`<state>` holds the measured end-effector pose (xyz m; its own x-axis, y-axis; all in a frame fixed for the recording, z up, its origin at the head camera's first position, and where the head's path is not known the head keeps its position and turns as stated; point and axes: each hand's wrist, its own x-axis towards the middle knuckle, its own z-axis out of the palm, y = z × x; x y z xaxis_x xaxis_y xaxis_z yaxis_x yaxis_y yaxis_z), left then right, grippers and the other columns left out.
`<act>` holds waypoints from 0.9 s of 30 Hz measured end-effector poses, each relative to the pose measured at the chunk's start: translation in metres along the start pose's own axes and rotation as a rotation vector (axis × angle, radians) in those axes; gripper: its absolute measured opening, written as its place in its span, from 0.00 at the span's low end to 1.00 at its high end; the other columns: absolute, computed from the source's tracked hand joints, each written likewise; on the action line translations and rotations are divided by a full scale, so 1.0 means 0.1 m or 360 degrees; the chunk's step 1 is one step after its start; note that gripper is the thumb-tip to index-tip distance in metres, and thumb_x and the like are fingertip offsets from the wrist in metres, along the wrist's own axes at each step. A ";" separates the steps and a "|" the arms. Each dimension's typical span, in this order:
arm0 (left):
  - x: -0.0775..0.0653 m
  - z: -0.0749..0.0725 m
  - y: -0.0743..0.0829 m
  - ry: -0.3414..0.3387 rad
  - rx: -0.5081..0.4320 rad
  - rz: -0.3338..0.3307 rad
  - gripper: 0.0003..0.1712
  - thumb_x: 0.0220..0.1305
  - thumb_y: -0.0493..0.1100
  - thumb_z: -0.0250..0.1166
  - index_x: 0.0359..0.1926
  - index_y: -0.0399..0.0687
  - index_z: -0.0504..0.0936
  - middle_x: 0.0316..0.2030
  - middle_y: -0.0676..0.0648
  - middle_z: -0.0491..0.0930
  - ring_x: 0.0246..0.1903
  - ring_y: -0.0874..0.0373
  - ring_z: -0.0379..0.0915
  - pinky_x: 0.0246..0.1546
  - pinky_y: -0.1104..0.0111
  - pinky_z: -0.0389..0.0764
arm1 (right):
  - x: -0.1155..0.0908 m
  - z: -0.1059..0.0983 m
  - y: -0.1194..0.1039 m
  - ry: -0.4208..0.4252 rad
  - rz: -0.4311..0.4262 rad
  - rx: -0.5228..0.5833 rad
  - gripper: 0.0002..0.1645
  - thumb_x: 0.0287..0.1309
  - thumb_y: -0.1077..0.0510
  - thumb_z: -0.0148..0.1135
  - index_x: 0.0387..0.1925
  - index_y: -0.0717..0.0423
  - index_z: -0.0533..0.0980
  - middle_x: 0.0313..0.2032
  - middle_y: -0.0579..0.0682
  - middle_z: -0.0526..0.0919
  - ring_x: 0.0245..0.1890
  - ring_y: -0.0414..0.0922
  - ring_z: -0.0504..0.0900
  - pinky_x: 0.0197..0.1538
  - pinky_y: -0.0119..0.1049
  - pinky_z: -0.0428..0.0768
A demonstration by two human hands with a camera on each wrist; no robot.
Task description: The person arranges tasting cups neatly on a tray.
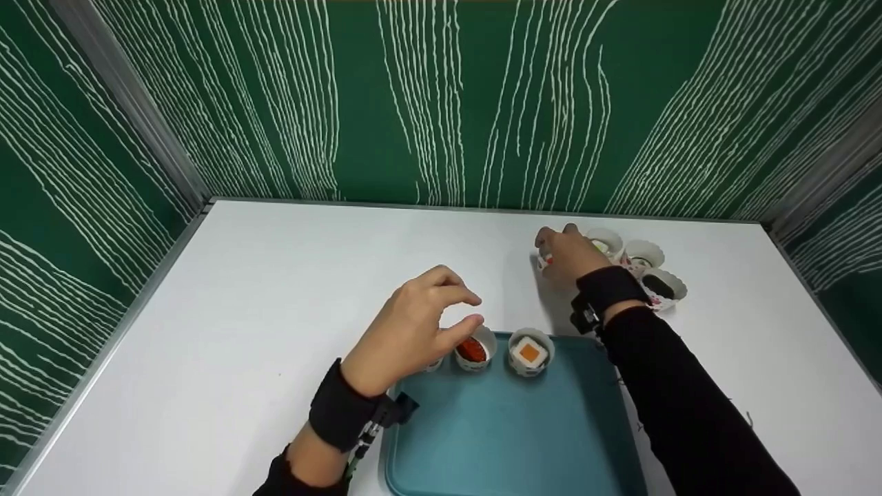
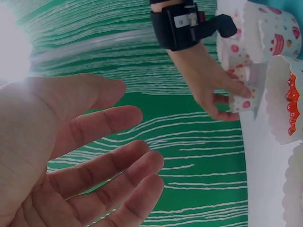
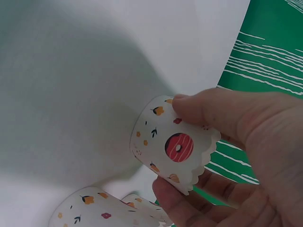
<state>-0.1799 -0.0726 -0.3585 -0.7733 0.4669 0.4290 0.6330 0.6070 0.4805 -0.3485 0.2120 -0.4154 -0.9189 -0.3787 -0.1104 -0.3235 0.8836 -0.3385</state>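
Observation:
My right hand [image 1: 572, 256] pinches a white paper baking cup [image 3: 163, 137] by its scalloped rim at the back right of the table; the cup has a pink doughnut print. In the head view that hand hides most of it. My left hand [image 1: 417, 320] hovers above the back edge of a teal tray [image 1: 510, 434], fingers relaxed and holding nothing. Beneath its thumb stands a cup with a red-orange sushi-like piece [image 1: 472, 350]. To its right, another cup holds a white block with an orange square top [image 1: 530, 353]. A further cup [image 1: 434, 365] is mostly hidden by the left hand.
Several more paper cups cluster beside my right hand, among them one with a dark piece [image 1: 658, 286] and another cup [image 1: 645, 252] behind it. White table surface [image 1: 275, 310] surrounds the tray. Green walls [image 1: 482, 103] with white lines enclose the back and sides.

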 end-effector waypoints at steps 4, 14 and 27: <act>0.00 0.00 -0.01 -0.0009 0.0001 0.0000 0.12 0.71 0.43 0.73 0.50 0.42 0.91 0.46 0.43 0.85 0.47 0.50 0.85 0.50 0.59 0.86 | -0.04 0.00 -0.02 -0.0012 0.0014 0.0014 0.31 0.67 0.64 0.67 0.70 0.64 0.72 0.61 0.75 0.74 0.55 0.66 0.81 0.53 0.57 0.82; -0.01 0.04 -0.03 0.0015 -0.0003 0.0007 0.15 0.70 0.42 0.73 0.54 0.42 0.89 0.48 0.45 0.86 0.47 0.52 0.84 0.51 0.59 0.86 | -0.09 -0.04 -0.03 -0.0005 -0.0101 0.0001 0.31 0.63 0.65 0.66 0.67 0.67 0.75 0.61 0.71 0.78 0.58 0.67 0.76 0.58 0.60 0.80; -0.01 0.05 -0.04 -0.0002 -0.0010 -0.0044 0.22 0.68 0.43 0.75 0.61 0.44 0.84 0.47 0.45 0.85 0.45 0.51 0.82 0.48 0.59 0.85 | -0.17 -0.08 -0.17 0.0096 -0.0182 0.0038 0.16 0.63 0.60 0.70 0.49 0.64 0.81 0.60 0.63 0.83 0.60 0.66 0.77 0.61 0.60 0.79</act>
<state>-0.1821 -0.0726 -0.3644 -0.7907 0.4505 0.4145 0.6114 0.6159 0.4969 -0.3288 0.2055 -0.3998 -0.8884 -0.4590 -0.0137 -0.4223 0.8284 -0.3680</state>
